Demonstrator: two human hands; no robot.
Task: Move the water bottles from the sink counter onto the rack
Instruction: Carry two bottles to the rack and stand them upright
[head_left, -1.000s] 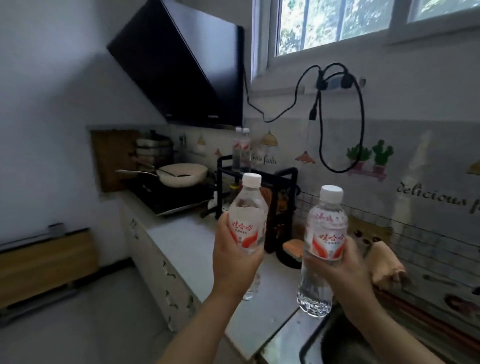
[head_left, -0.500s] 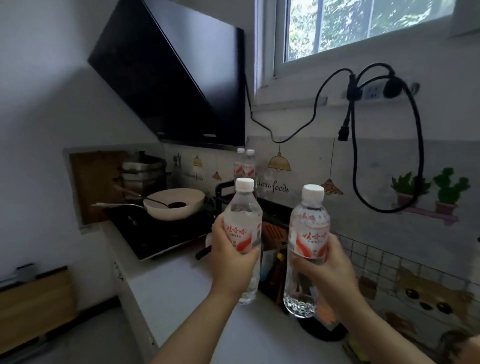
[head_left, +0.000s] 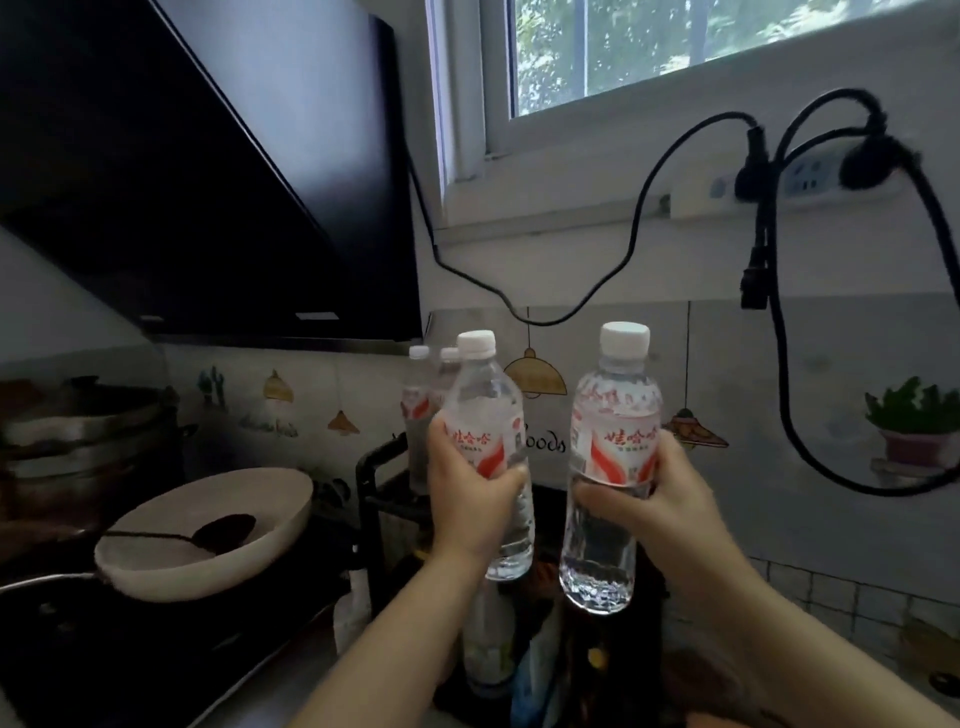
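I hold two clear water bottles with white caps and red-and-white labels, both upright above the black rack (head_left: 370, 470). My left hand (head_left: 470, 504) grips the left bottle (head_left: 488, 410) around its label. My right hand (head_left: 670, 499) grips the right bottle (head_left: 615, 415) from its right side. Two more bottles (head_left: 418, 395) of the same kind stand on the rack's top shelf, just behind the left bottle and partly hidden by it. The rack's lower shelves hold several dim containers.
A white pan (head_left: 208, 530) with a dark ladle sits on the black stove (head_left: 104, 644) to the left, with a steel pot (head_left: 78, 421) behind it. A black range hood (head_left: 208, 182) hangs above. Black cables (head_left: 779, 322) loop down the wall from a power strip (head_left: 800, 174) under the window.
Both hands have carried their bottles left and forward from the sink area until they are over the rack. The view has closed in on the rack and the stove.
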